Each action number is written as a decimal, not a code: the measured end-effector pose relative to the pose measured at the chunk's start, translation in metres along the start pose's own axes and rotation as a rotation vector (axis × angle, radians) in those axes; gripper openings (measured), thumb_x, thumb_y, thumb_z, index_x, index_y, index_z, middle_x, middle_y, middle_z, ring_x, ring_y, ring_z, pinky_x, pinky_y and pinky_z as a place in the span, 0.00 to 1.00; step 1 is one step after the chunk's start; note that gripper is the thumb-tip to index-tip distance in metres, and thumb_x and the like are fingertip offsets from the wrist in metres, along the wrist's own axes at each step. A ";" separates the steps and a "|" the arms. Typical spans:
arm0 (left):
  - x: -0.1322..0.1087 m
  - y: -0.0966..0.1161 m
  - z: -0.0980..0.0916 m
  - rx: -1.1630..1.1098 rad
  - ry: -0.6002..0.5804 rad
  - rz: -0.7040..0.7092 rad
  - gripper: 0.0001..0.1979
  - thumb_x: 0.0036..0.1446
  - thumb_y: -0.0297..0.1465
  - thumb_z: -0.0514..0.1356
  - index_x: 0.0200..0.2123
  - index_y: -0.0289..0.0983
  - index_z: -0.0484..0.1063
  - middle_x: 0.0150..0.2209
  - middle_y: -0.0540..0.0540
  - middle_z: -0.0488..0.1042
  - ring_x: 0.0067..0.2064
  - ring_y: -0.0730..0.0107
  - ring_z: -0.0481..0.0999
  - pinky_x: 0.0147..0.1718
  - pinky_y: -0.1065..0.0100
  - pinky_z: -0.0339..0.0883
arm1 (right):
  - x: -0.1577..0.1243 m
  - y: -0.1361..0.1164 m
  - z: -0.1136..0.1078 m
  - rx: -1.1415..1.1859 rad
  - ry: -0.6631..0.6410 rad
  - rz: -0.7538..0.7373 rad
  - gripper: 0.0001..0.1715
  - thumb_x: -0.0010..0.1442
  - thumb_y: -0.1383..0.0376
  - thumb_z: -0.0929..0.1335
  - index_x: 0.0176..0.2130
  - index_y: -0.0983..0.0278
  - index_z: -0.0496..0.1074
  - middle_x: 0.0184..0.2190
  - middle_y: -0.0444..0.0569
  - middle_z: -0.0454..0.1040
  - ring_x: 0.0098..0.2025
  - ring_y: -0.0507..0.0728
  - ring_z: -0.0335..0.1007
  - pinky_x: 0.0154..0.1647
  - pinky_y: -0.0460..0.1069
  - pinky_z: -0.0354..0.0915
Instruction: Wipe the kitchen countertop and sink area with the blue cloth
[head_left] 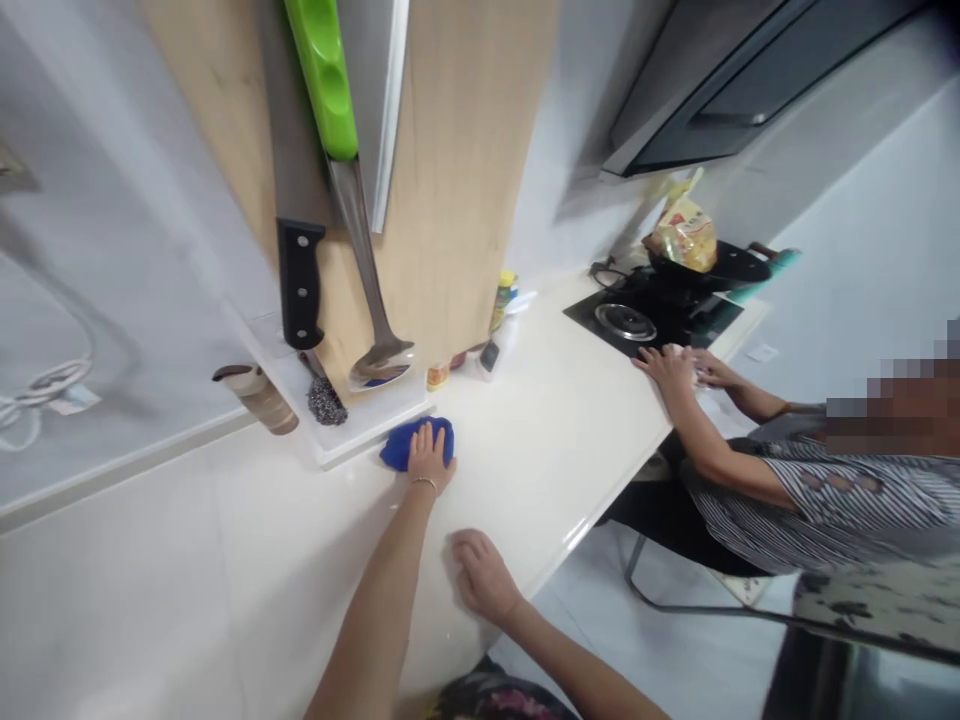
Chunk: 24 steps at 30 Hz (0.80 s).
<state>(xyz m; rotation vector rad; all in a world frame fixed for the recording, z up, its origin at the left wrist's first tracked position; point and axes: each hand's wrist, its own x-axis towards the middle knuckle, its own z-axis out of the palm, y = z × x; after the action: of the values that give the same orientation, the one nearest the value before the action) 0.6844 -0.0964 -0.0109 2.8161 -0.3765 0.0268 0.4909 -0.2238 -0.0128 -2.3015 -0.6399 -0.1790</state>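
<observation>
My left hand (430, 456) lies on a bunched blue cloth (400, 445) and presses it onto the white countertop (300, 560), with the fingers draped over it. A thin bracelet circles that wrist. My right hand (482, 575) rests on the countertop near its front edge, its fingers curled under in a loose fist with nothing visible in it. The cloth sits right beside a white rack base (360, 425).
Above the rack are a wooden board (465, 150), a black-handled knife (298, 270), a green-handled spatula (352, 200) and a steel scrubber (326, 400). Small bottles (504, 297) stand behind. Another person's hands (679, 367) rest by the gas hob (637, 322), where a wok (720, 265) holds a yellow bag.
</observation>
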 end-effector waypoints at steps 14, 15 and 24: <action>-0.157 -0.091 -0.056 0.163 0.155 -0.491 0.35 0.60 0.42 0.52 0.68 0.34 0.54 0.71 0.35 0.49 0.72 0.53 0.48 0.69 0.48 0.43 | -0.017 0.012 -0.001 0.052 0.065 -0.107 0.23 0.51 0.78 0.61 0.45 0.61 0.67 0.47 0.54 0.68 0.52 0.62 0.61 0.55 0.63 0.64; -0.173 -0.095 -0.059 0.177 0.165 -0.540 0.36 0.60 0.42 0.52 0.68 0.34 0.54 0.71 0.35 0.49 0.72 0.53 0.48 0.69 0.48 0.43 | -0.019 0.015 0.000 0.059 0.062 -0.110 0.22 0.52 0.78 0.61 0.45 0.61 0.67 0.48 0.54 0.68 0.52 0.62 0.61 0.55 0.63 0.65; -0.340 -0.120 -0.081 0.270 0.255 -0.940 0.35 0.61 0.43 0.50 0.68 0.34 0.55 0.71 0.35 0.50 0.71 0.53 0.49 0.69 0.48 0.43 | -0.033 0.034 0.004 0.130 0.015 -0.162 0.13 0.60 0.71 0.63 0.44 0.60 0.68 0.50 0.56 0.69 0.52 0.65 0.63 0.53 0.64 0.66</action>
<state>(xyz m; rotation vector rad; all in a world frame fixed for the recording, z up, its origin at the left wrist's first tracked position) 0.3895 0.1249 0.0122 2.8918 1.0705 0.2403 0.4790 -0.2548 -0.0464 -2.1225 -0.8065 -0.2238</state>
